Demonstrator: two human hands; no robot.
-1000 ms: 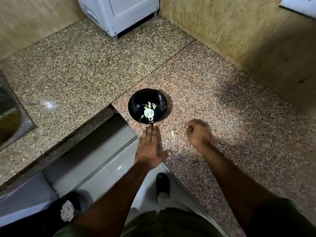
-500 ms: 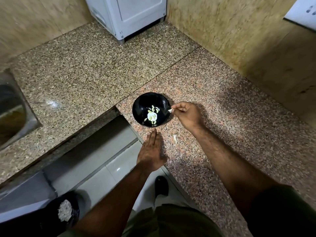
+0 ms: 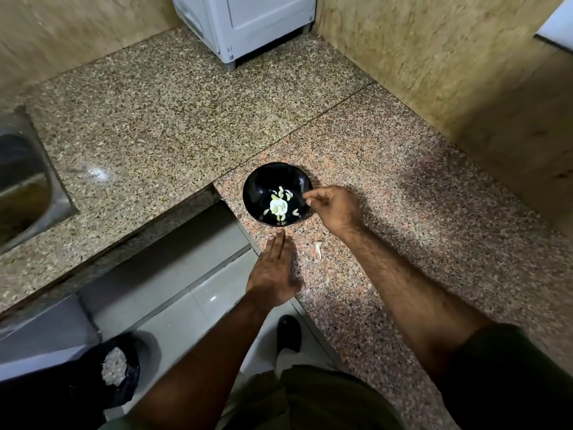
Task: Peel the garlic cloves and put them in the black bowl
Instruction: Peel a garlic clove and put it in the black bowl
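Speckled granite makes up the countertop (image 3: 403,212) we stand at, and nearest to us our left hand (image 3: 274,274) lies flat on its edge, fingers straight and together, pointing toward twelve o'clock and holding nothing. Just to its three o'clock a pale scrap, which we take for a garlic skin or a thin unpeeled clove (image 3: 318,249), lies alone on the stone; we cannot tell which. Beyond, at twelve o'clock from the left hand and close to its fingertips, sits the black bowl (image 3: 260,181), with a small heap of peeled garlic cloves (image 3: 280,204) at its bottom. Our right hand (image 3: 335,209) hovers at the bowl's three o'clock rim, fingers curled with thumb and forefinger drawn together over the rim; whether anything is pinched there is too small to tell. We judge the cloves light, firm and a little slick once bare, so they are best taken by a fingertip pinch across the middle; the papery skin is flimsy and will cling. The bowl looks light and smooth enough to slide on polished stone, so steady it at the rim. Farthest, at twelve o'clock, stands a white appliance (image 3: 254,23) against the wall.
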